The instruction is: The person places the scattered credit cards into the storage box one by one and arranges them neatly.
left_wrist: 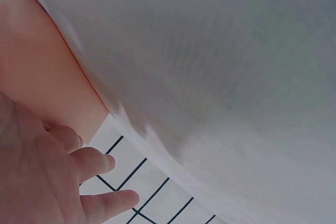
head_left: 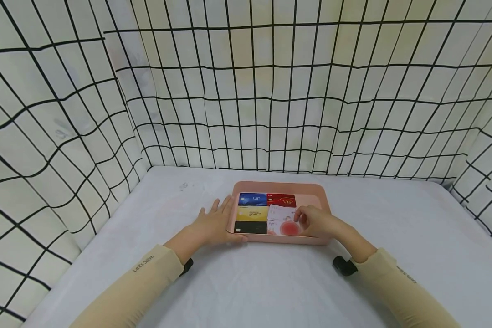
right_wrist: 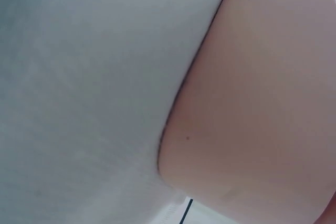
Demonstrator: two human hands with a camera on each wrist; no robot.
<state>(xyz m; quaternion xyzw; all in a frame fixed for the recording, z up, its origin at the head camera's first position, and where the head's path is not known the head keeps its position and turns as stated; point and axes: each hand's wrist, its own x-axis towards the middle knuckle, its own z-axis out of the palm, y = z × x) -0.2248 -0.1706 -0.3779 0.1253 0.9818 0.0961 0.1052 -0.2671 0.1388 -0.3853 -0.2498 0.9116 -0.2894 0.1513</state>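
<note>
A shallow pink tray (head_left: 311, 199) lies on the white-covered table, with two columns of cards in its left and middle part. The left column has a blue VIP card (head_left: 252, 199), a gold card (head_left: 252, 213) and a black card (head_left: 251, 227). On the right are a red VIP card (head_left: 281, 199), a slightly tilted pale pink card (head_left: 282, 212) and a white card with a red circle (head_left: 289, 228). My right hand (head_left: 317, 222) pinches this last card at its right edge, fingers curled. The left hand (head_left: 216, 225), fingers spread, rests against the tray's left side.
Black-lined white netting or sheeting (head_left: 270, 91) encloses the table at the back and both sides. White cloth (head_left: 246, 282) covers the tabletop around the tray. A dark wrist camera (head_left: 344, 265) sits under the right wrist.
</note>
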